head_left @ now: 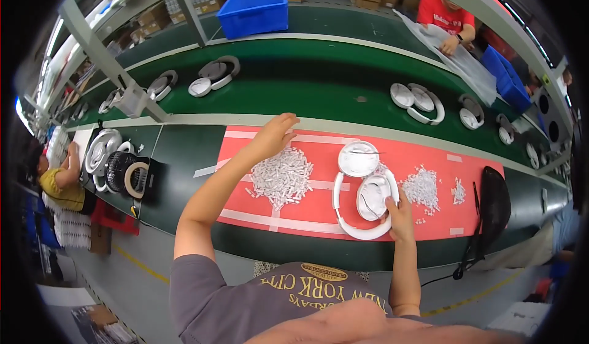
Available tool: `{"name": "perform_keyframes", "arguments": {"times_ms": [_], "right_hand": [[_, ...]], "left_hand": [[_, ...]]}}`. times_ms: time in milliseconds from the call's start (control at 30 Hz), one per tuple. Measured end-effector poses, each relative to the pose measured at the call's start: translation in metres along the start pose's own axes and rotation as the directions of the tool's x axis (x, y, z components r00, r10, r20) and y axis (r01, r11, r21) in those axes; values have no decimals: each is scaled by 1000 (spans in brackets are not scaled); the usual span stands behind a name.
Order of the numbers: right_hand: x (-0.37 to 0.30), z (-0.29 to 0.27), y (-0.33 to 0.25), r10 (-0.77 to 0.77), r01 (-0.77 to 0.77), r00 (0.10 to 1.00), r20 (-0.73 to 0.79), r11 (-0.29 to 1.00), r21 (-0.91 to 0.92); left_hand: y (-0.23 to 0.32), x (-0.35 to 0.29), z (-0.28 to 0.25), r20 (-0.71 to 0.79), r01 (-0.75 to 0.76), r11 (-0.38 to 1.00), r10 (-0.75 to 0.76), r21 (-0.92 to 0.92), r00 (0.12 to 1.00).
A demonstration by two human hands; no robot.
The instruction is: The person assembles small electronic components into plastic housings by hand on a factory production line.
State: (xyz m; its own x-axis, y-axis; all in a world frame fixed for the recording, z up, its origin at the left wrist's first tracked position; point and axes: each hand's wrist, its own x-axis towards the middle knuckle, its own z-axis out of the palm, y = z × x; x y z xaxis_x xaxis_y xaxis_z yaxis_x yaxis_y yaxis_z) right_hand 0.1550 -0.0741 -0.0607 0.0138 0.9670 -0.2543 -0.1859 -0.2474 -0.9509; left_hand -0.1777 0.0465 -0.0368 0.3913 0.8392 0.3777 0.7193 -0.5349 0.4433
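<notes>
A pair of white over-ear headphones [338, 204] lies on the red mat [307, 221] in front of me, its earcups turned flat with their inner sides up. A thin dark wire shows on each of the two cups. My right hand [400, 216] is closed on the edge of the nearer right earcup. Past the far edge of a heap of short white plastic pieces [282, 177], my left hand [276, 137] hovers with fingers stretched, apart from the headphones. Nothing shows between its fingers. Right of the headphones sits a smaller heap of white bits [421, 189].
Several headphones [423, 102] lie along the green conveyor [307, 86] beyond the mat. A black lamp-like tool [494, 200] with a cable stands at right. Stacked headbands [105, 151] sit at left. Two co-workers [446, 19] [58, 178] and a blue bin [254, 11] are farther off.
</notes>
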Motion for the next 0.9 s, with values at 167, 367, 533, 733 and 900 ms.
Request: {"name": "perform_keyframes", "arguments": {"times_ms": [167, 367, 533, 733, 900], "right_hand": [[-11, 16, 13, -10, 12, 997, -78, 1000, 26], [-7, 20, 23, -122, 94, 984, -130, 975, -202], [-4, 14, 13, -387, 258, 921, -43, 689, -678], [1, 1, -17, -450, 231, 893, 12, 435, -870], [10, 19, -36, -510, 407, 851, 127, 487, -773]], "left_hand": [[-10, -9, 8, 168, 16, 998, -4, -69, 986], [-9, -3, 27, 273, -111, 993, 99, 31, 957], [-5, 3, 28, 327, -170, 971, 108, 169, 939], [20, 15, 0, 319, 106, 994, -100, -1, 942], [62, 22, -8, 272, 223, 917, -133, -332, 953]]}}
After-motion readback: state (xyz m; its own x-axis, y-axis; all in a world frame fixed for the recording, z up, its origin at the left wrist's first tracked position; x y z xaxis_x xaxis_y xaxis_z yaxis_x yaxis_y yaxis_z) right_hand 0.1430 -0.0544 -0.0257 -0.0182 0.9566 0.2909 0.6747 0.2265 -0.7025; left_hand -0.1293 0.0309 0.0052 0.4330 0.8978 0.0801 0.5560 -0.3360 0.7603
